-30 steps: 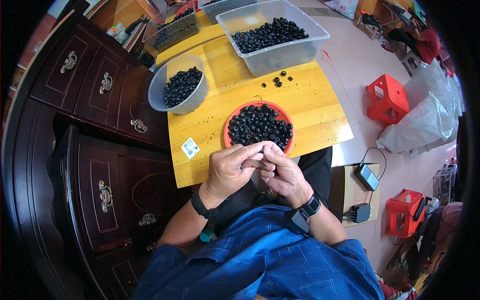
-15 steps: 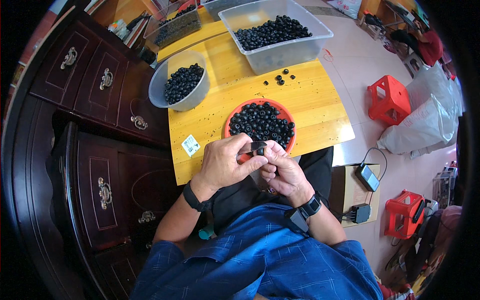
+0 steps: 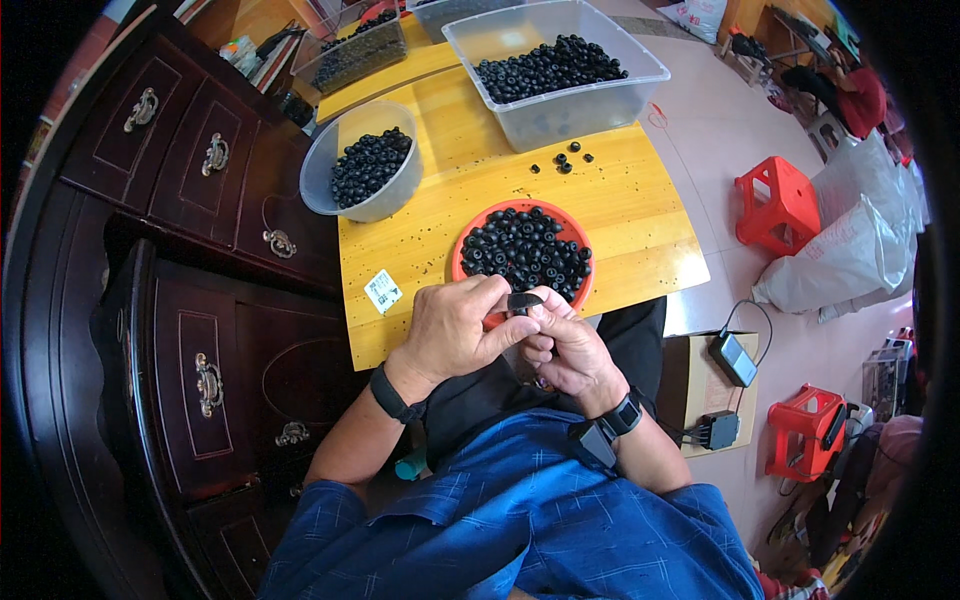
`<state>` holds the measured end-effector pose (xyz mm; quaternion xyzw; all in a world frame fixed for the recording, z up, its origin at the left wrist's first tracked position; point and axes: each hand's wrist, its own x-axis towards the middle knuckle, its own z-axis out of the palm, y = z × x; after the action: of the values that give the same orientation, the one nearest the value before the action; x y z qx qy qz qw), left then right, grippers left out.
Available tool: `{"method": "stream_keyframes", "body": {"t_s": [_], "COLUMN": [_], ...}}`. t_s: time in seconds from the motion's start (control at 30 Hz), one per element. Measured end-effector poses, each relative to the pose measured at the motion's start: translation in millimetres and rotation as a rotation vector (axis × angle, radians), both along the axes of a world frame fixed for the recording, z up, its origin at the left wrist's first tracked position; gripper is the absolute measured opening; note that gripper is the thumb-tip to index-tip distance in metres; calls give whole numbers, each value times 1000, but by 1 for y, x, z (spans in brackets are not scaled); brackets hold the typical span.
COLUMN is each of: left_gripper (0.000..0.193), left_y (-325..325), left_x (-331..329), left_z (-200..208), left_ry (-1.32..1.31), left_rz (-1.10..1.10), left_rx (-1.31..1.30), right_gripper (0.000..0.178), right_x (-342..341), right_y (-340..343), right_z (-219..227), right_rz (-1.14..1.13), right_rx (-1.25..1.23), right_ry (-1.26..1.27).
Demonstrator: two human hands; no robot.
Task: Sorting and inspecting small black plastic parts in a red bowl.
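Note:
My left hand (image 3: 455, 322) is closed round a small knife (image 3: 526, 300), its dark blade pointing toward the right hand. In the thumb and fingertips of my right hand (image 3: 568, 345) is a small black ring-shaped part (image 3: 520, 311), mostly hidden under the blade and my fingers. Both hands meet at the near rim of a round orange-red dish (image 3: 582, 232), which is heaped with similar black ring-shaped parts (image 3: 525, 245). Whether the blade is cutting into the part cannot be made out.
A round clear tub (image 3: 312, 160) and a large clear bin (image 3: 560, 125) of black parts stand farther back on the yellow table (image 3: 640, 200). Several loose parts (image 3: 565, 168) and a white label (image 3: 382, 291) lie there. Dark drawers (image 3: 200, 390) flank the left; red stools (image 3: 778, 205) stand right.
The blade has turned slightly and lies flatter over the black part between my fingertips. Both hands stay in nearly the same place; the whole view has shifted slightly.

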<state>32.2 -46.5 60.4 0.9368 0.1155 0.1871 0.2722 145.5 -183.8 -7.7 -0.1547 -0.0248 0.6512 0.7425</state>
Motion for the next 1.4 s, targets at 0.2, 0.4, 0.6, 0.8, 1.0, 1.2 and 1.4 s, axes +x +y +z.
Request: {"method": "stream_keyframes", "body": {"t_s": [0.2, 0.4, 0.6, 0.8, 1.0, 1.2, 1.4], "left_gripper": [48, 47, 46, 49, 49, 49, 50], "left_y": [1, 0, 2, 2, 1, 2, 3], "left_x": [-3, -1, 0, -2, 0, 1, 0], "left_z": [-12, -5, 0, -3, -2, -4, -9], "left_ry": [2, -95, -62, -16, -59, -43, -38], "left_rz": [-32, 4, -14, -18, -13, -18, -38], "left_rx": [43, 35, 64, 83, 41, 38, 55], "right_gripper": [14, 14, 9, 8, 7, 8, 10], "right_x": [0, -1, -1, -1, -1, -2, -1], "right_y": [1, -1, -1, -2, -2, -1, -3], "right_z": [-6, 1, 2, 2, -1, 1, -4], "right_rz": [-17, 0, 11, 21, 21, 23, 15], "right_rx": [26, 15, 19, 19, 3, 3, 37], "right_ry": [-2, -5, 7, -9, 20, 40, 51]}}
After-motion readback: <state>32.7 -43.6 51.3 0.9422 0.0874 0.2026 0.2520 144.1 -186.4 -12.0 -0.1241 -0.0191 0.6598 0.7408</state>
